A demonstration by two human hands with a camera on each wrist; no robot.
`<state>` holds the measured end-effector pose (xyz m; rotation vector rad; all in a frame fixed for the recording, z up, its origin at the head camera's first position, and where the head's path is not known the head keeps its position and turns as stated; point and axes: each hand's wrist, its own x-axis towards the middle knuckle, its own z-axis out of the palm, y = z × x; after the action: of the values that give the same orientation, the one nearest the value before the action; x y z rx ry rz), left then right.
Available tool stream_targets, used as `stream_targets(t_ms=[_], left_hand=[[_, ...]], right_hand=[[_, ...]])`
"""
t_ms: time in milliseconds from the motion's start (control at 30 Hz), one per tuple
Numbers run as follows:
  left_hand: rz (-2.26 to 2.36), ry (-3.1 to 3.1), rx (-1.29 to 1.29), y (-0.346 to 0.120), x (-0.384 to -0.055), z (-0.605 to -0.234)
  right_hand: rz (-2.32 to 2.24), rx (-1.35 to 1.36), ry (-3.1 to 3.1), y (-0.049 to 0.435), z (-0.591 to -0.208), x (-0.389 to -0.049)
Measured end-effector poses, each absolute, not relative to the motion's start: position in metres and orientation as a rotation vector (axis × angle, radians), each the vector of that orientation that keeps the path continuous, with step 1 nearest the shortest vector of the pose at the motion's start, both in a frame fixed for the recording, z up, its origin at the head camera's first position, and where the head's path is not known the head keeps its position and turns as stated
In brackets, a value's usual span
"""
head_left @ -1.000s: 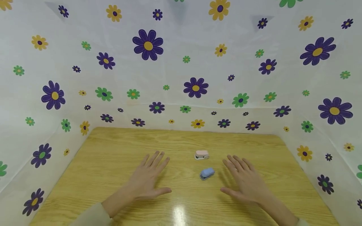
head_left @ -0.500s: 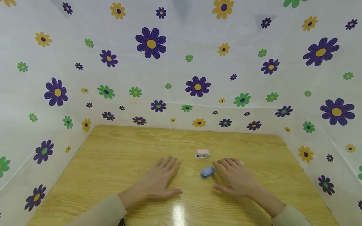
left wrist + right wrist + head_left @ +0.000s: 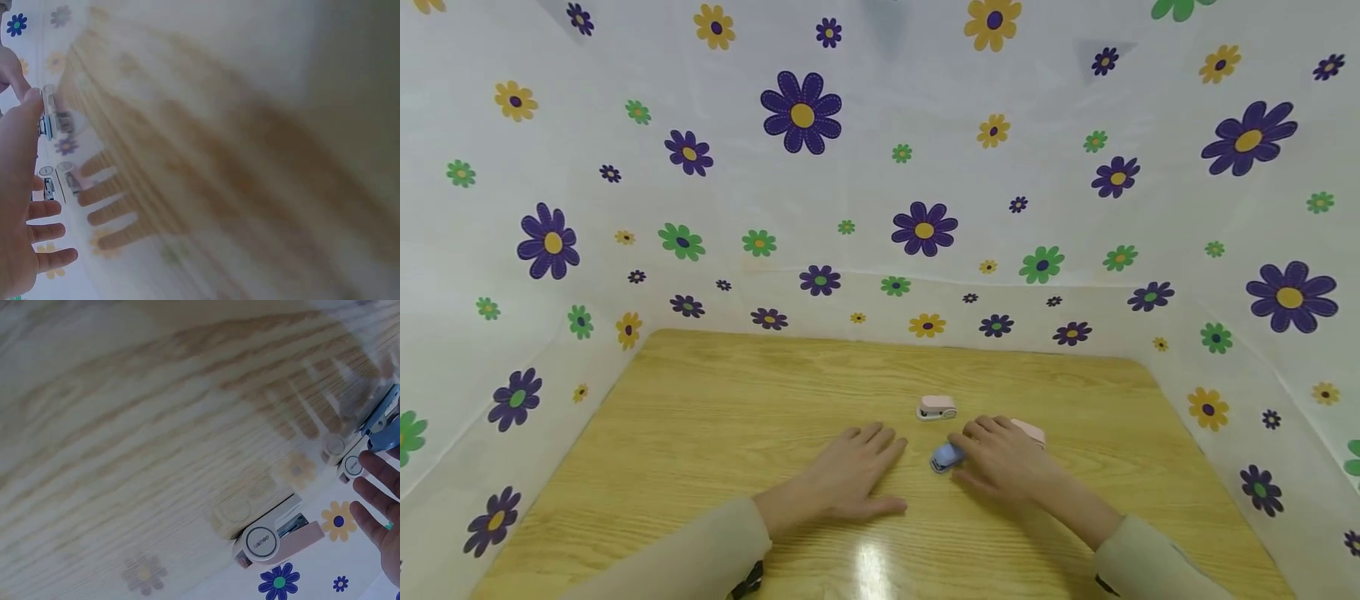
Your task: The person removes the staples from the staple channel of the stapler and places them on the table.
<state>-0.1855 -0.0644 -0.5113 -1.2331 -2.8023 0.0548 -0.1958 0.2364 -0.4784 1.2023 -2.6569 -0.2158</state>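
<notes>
My right hand (image 3: 1003, 458) is over the right end of a small blue stapler (image 3: 946, 457), index finger and thumb on either side of it. In the right wrist view the other fingers (image 3: 375, 500) extend loosely below the blue stapler (image 3: 382, 425); the thumb is out of frame. My left hand (image 3: 853, 475) lies flat, fingers spread, left of the staplers, holding nothing. A pale pink and white stapler (image 3: 936, 407) stands behind the blue one. Another pink stapler (image 3: 1028, 432) is partly hidden behind my right hand; the right wrist view shows this pink stapler (image 3: 272, 537) plainly.
The staplers stand on a wood-grain table (image 3: 737, 400). A white flower-print cloth (image 3: 850, 192) rises along its back and both sides. Light glares on the glossy surface near the front.
My right hand has moved left onto the blue stapler, uncovering part of a pink stapler behind it. My left hand has slid right across the table. The staplers stay in place.
</notes>
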Motion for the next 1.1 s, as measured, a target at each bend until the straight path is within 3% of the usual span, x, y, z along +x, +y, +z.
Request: stream_targets(t_ms=[633,1100], left_hand=[[0.159,-2.74,-1.286,-0.068,-0.194,-0.514],[-0.035,-2.734,-1.168,-0.09,-0.194,-0.524]], right_hand=[[-0.236,1.329,-2.508,0.2,-0.484,-0.203],[-0.353,1.414,-2.458,0.166,-0.485,-0.212]])
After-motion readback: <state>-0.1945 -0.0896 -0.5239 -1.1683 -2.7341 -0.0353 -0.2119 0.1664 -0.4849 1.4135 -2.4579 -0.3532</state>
